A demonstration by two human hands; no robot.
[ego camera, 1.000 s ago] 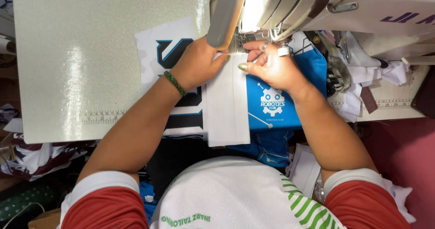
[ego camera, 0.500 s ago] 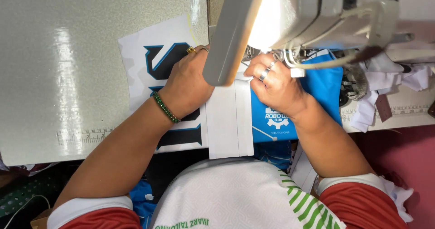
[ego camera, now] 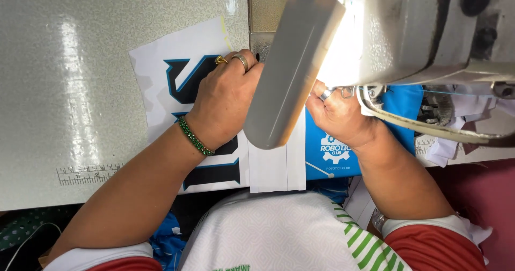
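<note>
The left hand (ego camera: 228, 102) lies flat, open, on the white fabric strip (ego camera: 276, 166) — the right hand (ego camera: 338, 115) pinches it; the strip runs lengthwise toward the sewing machine (ego camera: 407, 29).

The person wears a white patterned shirt (ego camera: 268, 233) with short red sleeves edged in white; green diagonal stripes (ego camera: 370, 244) cross its right shoulder, and green lettering runs along the lower edge of the view. A green beaded bracelet (ego camera: 196, 137) circles the left wrist. The left hand (ego camera: 225, 96) carries two gold rings (ego camera: 230, 60). The right hand (ego camera: 340, 115) shows silver rings (ego camera: 335, 93) on its fingers.
</note>
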